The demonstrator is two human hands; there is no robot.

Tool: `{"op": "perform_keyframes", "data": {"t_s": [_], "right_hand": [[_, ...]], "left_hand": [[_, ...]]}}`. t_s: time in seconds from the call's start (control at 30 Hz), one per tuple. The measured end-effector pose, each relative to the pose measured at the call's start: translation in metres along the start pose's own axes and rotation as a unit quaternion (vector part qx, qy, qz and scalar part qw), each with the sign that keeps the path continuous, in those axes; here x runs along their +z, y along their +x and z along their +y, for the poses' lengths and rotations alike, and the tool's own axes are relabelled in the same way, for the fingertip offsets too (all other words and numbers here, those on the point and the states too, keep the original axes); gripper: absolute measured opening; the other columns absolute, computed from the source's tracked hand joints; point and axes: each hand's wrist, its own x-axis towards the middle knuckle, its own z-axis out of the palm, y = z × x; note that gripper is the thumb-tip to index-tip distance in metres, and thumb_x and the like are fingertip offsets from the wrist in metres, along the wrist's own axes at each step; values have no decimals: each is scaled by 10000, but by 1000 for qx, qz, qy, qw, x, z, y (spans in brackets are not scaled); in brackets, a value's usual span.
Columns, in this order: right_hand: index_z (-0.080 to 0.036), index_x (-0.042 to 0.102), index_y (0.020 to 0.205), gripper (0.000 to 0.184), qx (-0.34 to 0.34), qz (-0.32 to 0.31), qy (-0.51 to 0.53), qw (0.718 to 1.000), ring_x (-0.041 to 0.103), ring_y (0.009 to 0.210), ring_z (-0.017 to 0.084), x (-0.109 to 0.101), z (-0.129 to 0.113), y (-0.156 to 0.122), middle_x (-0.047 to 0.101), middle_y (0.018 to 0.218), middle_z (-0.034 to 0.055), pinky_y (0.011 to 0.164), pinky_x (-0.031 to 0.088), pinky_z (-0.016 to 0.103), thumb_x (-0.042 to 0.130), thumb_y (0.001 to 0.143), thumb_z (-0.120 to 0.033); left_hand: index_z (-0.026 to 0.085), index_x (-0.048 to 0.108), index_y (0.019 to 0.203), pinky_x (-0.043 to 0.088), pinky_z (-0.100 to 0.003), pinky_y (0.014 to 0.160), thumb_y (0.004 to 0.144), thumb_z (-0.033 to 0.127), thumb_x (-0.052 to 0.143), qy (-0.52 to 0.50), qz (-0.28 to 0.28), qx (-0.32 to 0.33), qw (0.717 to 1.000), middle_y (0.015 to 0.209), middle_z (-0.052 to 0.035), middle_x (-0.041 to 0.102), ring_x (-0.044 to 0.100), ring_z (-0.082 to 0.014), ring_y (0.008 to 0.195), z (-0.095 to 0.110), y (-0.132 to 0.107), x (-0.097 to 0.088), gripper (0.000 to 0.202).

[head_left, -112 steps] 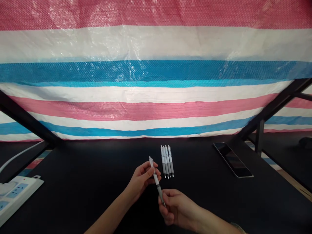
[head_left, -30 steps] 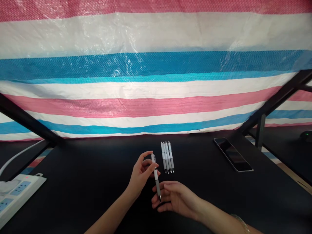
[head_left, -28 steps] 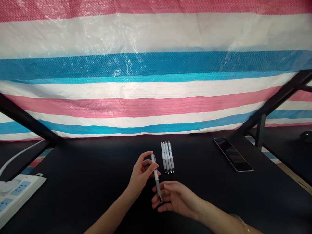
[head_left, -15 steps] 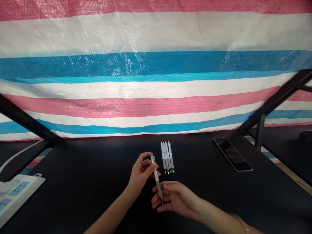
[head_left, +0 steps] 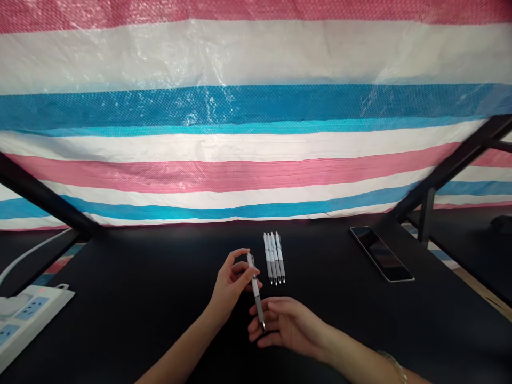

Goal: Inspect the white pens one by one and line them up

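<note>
My left hand (head_left: 231, 281) grips a white and grey click pen (head_left: 256, 290) by its upper barrel, with the index fingertip at the push button. The pen slants down to the right, its grey grip end lowest, and no thin point shows at the tip. Around that lower end my right hand (head_left: 288, 325) is held palm inward, fingers curved and apart; whether they touch the pen I cannot tell. Just beyond, several matching pens (head_left: 274, 258) lie side by side on the black table (head_left: 160, 298), tips toward me.
A smartphone (head_left: 382, 254) lies at the right of the table. At the left edge is a white power strip (head_left: 36, 314) with a cable (head_left: 32, 250) behind it. Black frame bars (head_left: 448, 165) slope on both sides, and a striped plastic sheet (head_left: 248, 176) hangs at the back.
The held pen's thin point, visible before, has drawn back into the tip, and its push button now stands out more. The pen's lower end has shifted slightly up and left. Both hands are nearly still.
</note>
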Motion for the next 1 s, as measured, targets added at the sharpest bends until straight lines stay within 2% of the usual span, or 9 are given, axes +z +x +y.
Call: {"op": "perform_keyframes", "data": {"t_s": [0.47,0.57,0.63,0.67,0.7,0.8,0.87,0.93,1.0], "right_hand": [[-69,606,986,350,1,-1,-26,1000,630,839,223,-2,2,2,649,889,140,797,424,368,589,754,-330],[-92,605,878,311,-3,8,-117,993,614,673,172,-4,1,2,647,762,99,632,438,295,579,767,-381],[-114,600,828,291,-46,36,-253,966,564,580,133,-5,-3,0,626,686,65,557,414,260,529,811,-395],[-125,602,822,280,-87,61,-346,932,548,577,127,-5,-7,-1,618,679,56,555,412,259,499,835,-386],[-139,607,841,264,-143,96,-447,878,547,617,134,-6,-10,-3,616,703,55,584,420,270,466,859,-361],[-162,603,974,223,-289,137,-704,634,543,899,204,-10,-21,-4,623,921,88,777,427,353,410,880,-223],[-147,548,1128,305,-329,111,-791,503,469,1105,249,-17,-24,0,586,1122,113,925,367,424,386,870,-132],[-117,495,1208,367,-344,106,-837,412,397,1210,276,-23,-23,5,534,1230,137,993,310,472,373,864,-84],[-109,521,1176,343,-350,106,-862,352,407,1206,283,-28,-20,10,558,1198,143,1000,302,500,365,872,-73]], "left_hand": [[217,504,1077,516,-300,562,719,339,681,13,5,10,1000,741,-13,662,653,-183,586,9,4,-3,418],[229,474,1127,525,-307,581,719,348,675,31,5,13,999,753,-14,674,661,-186,616,16,9,-5,471],[222,468,1144,533,-311,599,721,352,664,72,-5,18,997,764,-31,691,661,-194,670,22,15,-7,483],[215,480,1136,535,-307,595,720,353,660,103,-12,25,994,761,-41,697,657,-196,683,25,19,-9,473],[212,498,1121,535,-299,576,716,353,658,140,-18,35,989,750,-44,700,651,-194,672,27,24,-11,458],[226,560,1078,529,-277,532,698,322,662,234,-18,90,968,687,-8,676,619,-168,575,28,42,-15,405],[237,606,1025,512,-252,490,669,284,675,258,-4,114,959,699,5,657,603,-151,535,25,56,-15,366],[230,644,963,489,-231,443,623,241,698,269,19,119,955,751,0,643,573,-123,479,19,69,-14,344],[217,665,926,472,-215,413,594,217,712,269,36,122,955,808,-19,628,561,-110,477,12,77,-12,335]]}}
